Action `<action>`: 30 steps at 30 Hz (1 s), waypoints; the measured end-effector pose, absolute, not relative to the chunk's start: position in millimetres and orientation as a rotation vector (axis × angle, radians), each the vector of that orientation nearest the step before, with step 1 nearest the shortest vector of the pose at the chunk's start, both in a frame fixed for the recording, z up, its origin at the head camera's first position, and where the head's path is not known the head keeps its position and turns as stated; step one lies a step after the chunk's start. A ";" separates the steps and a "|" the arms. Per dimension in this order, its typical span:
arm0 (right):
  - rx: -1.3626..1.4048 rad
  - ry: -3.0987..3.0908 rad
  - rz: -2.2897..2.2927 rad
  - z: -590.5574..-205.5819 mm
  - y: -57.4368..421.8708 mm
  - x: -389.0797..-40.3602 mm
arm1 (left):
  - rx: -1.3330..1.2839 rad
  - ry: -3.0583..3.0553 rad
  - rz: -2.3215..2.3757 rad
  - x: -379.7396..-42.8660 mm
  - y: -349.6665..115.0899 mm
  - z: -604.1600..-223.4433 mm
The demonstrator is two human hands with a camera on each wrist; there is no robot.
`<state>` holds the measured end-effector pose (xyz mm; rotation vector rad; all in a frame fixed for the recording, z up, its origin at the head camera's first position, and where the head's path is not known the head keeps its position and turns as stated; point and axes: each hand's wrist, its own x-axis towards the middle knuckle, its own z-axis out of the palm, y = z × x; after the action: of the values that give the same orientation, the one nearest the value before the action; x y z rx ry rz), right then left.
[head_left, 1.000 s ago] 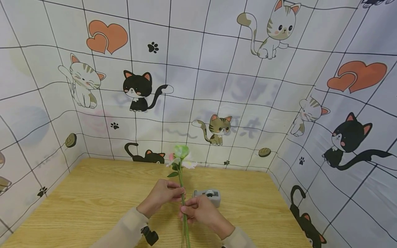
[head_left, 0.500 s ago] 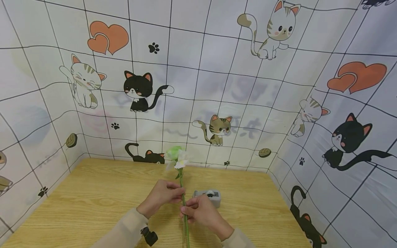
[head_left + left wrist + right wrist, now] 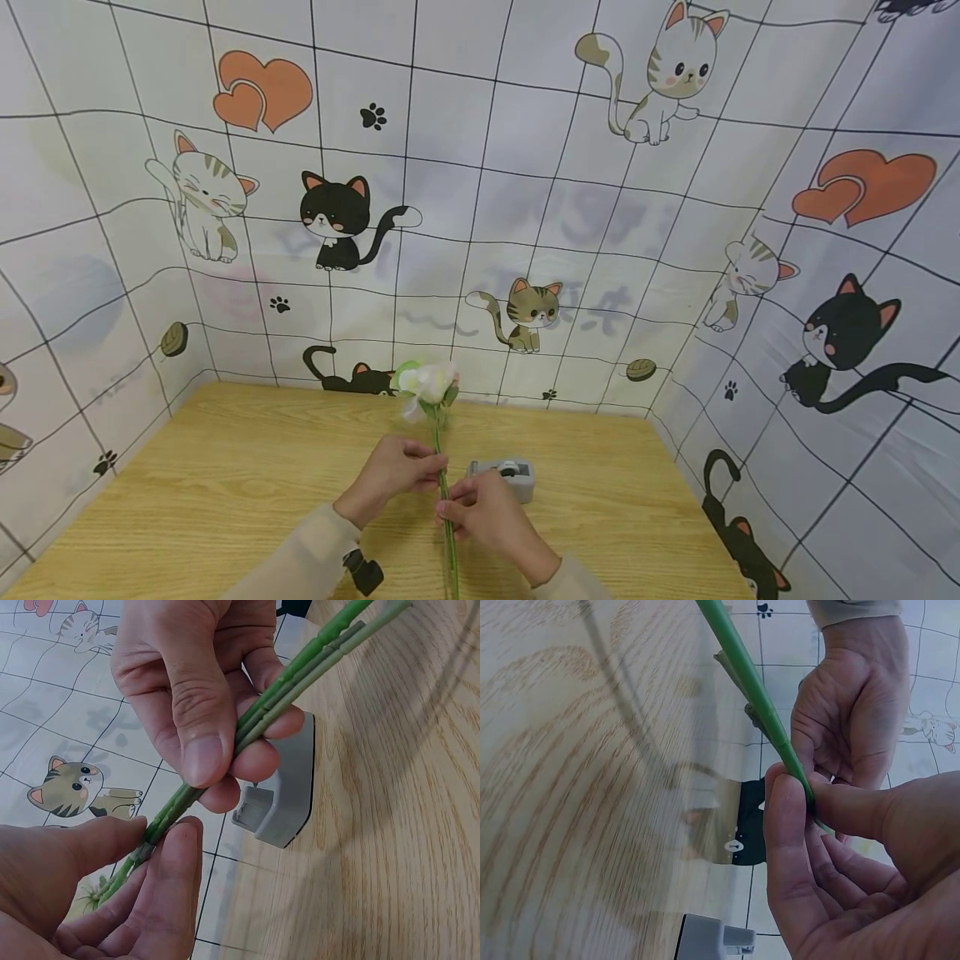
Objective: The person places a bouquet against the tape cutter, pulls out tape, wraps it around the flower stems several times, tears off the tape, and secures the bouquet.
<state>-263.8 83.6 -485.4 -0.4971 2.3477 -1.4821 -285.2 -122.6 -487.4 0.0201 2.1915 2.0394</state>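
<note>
A small bunch of artificial flowers stands upright in front of me, its white, pale green and pinkish blooms [image 3: 429, 382] at the top. My left hand [image 3: 393, 469] pinches the green stems [image 3: 452, 554] between thumb and fingertips, below the blooms. Just lower, my right hand [image 3: 495, 518] pinches the same stems. Several stems [image 3: 307, 671] lie side by side through the right hand's fingers in the left wrist view. Seen from the right wrist, one thick bright green stem [image 3: 744, 671] runs in front of thinner ones. A grey tape dispenser [image 3: 521, 482] stands behind the right hand, partly hidden by it.
The wooden table [image 3: 225, 467] reaches back to a cloth wall [image 3: 450, 192] printed with a grid and cats. A similar cloth side [image 3: 847, 250] closes off the right. A black device [image 3: 365, 573] sits at the left cuff.
The blooms have turned about their stems: the green one went from the top middle to the left, and a white one now faces front. Both hands stay at nearly the same place.
</note>
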 end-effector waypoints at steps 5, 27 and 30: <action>-0.500 2.417 -1.443 -484.9 82.0 -262.4 | 0.019 2.201 2.040 -284.8 -121.4 -486.8; -0.550 2.406 -1.474 -489.5 84.7 -263.9 | 0.039 2.197 2.065 -277.6 -117.7 -480.4; -0.569 2.401 -1.480 -489.3 85.0 -262.9 | 0.054 2.181 2.070 -276.4 -118.1 -481.7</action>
<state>-262.9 85.0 -489.3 -0.5686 2.4013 -1.4796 -276.4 -118.1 -481.7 0.0541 2.1811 2.0700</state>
